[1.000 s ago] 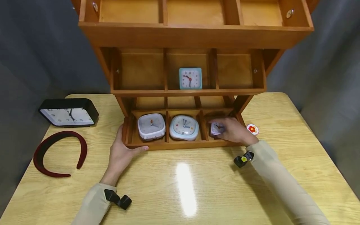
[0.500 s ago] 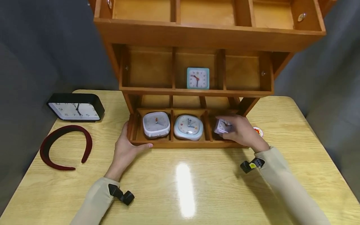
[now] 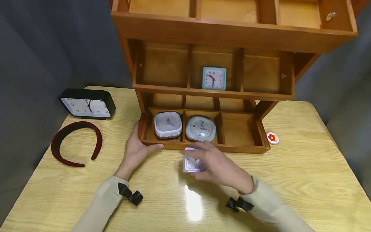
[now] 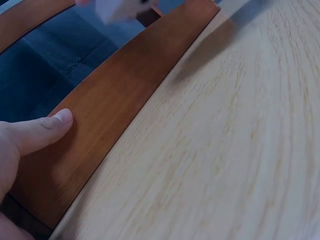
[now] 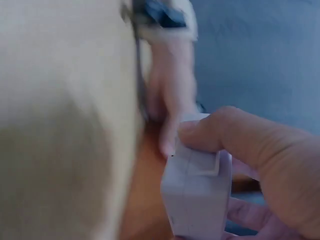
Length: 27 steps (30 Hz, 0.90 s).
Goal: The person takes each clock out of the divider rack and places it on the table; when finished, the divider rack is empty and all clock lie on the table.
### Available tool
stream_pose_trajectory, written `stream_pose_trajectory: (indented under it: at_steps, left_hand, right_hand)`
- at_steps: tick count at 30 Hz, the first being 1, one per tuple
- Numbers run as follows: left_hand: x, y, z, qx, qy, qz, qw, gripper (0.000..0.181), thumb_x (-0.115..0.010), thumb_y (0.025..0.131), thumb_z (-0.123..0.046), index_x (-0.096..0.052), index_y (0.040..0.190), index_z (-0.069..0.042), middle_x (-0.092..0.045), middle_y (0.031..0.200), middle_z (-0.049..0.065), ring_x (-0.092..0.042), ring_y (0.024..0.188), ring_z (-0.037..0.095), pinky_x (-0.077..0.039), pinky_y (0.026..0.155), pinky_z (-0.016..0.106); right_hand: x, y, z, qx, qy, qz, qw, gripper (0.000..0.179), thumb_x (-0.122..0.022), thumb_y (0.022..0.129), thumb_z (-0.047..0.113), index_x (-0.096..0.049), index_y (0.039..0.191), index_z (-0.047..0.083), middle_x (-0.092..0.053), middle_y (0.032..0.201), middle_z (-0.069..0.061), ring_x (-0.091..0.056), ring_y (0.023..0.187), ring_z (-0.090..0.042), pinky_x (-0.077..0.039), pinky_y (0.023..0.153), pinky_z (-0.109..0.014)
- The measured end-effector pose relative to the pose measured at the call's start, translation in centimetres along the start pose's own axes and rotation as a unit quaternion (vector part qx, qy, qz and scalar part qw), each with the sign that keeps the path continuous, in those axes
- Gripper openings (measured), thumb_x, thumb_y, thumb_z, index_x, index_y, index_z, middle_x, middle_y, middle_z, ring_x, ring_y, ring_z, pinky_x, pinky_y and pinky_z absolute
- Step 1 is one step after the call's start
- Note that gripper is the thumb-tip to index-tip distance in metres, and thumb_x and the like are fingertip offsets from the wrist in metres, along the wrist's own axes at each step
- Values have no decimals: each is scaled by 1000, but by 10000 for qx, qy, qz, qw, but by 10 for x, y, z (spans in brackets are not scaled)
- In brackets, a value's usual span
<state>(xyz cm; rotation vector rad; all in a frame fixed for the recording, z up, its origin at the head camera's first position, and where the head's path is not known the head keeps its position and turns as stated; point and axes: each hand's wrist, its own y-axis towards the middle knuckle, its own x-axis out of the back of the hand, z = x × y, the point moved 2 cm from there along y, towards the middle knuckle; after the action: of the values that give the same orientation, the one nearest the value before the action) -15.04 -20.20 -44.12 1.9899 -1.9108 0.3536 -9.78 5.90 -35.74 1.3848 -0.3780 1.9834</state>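
Note:
A small square lilac alarm clock (image 3: pixel 190 163) is pinched in my right hand (image 3: pixel 223 167), held in front of the bottom drawer. In the right wrist view my thumb presses one side of the clock (image 5: pixel 197 192) and fingers show on the other. My left hand (image 3: pixel 135 156) holds the left front corner of the drawer (image 3: pixel 243 149), its thumb lying along the front board. A white rounded clock (image 3: pixel 168 125) sits in the drawer's left compartment. The middle one holds a pale blue rounded clock (image 3: pixel 201 129); the right compartment is bare.
Above, a pulled-out middle drawer (image 3: pixel 162 88) holds a teal square clock (image 3: pixel 214 78); a top drawer (image 3: pixel 232 32) juts out over it. At left on the table (image 3: pixel 304 180) are a black clock (image 3: pixel 87 104) and a dark red headband (image 3: pixel 98 141). A flower badge (image 3: pixel 272 138) lies right.
My right hand has lifted the lilac clock out of the drawer's right compartment and carried it left and toward me. The left hand stays on the drawer corner. The head view has shifted.

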Motion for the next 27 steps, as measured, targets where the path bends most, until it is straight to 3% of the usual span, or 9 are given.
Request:
stream_pose_trajectory:
  at_steps: [5, 9, 17, 27]
  left_hand:
    - [-1, 2, -1, 26, 77, 0, 10000, 117, -93, 61, -29, -22, 153, -19, -46, 146, 11, -47, 133, 29, -36, 113, 44]
    - [1, 1, 0, 132, 210, -36, 9997, 118, -93, 61, -31, -20, 153, -20, -45, 147, 11, -47, 133, 30, -37, 113, 44]
    - [4, -1, 1, 186, 293, -115, 9993, 119, -92, 62, -33, -18, 154, -21, -43, 149, 9, -46, 133, 30, -36, 113, 45]
    - [1, 0, 0, 225, 315, -26, 9992, 119, -92, 62, -33, -18, 154, -19, -42, 149, 11, -45, 134, 31, -36, 113, 45]
  right_hand:
    - [-40, 24, 20, 142, 74, 558, 9983, 70, -83, 73, 21, -54, 136, 11, -61, 127, -7, -58, 111, -20, -52, 92, -31]
    - [-57, 39, 28, 204, -99, 813, 9964, 68, -83, 75, 26, -55, 135, 11, -62, 126, -5, -58, 110, -18, -50, 95, -31]
    - [-67, 53, 35, 103, -304, 891, 9955, 68, -83, 73, 25, -55, 134, 15, -62, 126, -3, -56, 113, -18, -50, 96, -34]
    - [-72, 51, 33, 103, -578, 895, 9943, 68, -83, 73, 30, -56, 134, 16, -63, 125, -2, -58, 109, -21, -53, 86, -31]
